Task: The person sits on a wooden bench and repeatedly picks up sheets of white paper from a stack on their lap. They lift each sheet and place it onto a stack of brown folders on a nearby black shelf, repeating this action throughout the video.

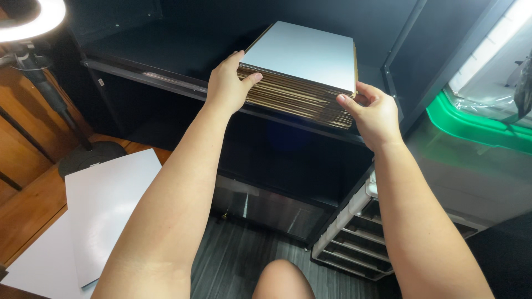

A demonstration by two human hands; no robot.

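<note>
A thick stack of flat cardboard sheets (302, 61), white on top with brown edges, rests on a dark shelf (160, 52) ahead of me. My left hand (227, 83) grips the stack's near left corner, thumb pressed against the brown edges. My right hand (374, 113) holds the near right corner, fingers curled around the side. Both arms reach up and forward from the bottom of the view.
A white board (105, 205) lies on a wooden floor at lower left, over another white sheet (39, 266). A ring light (33, 19) on a stand sits upper left. A drawer unit (354, 232) and a green-rimmed clear bin (476, 127) stand at right. My knee (282, 279) shows below.
</note>
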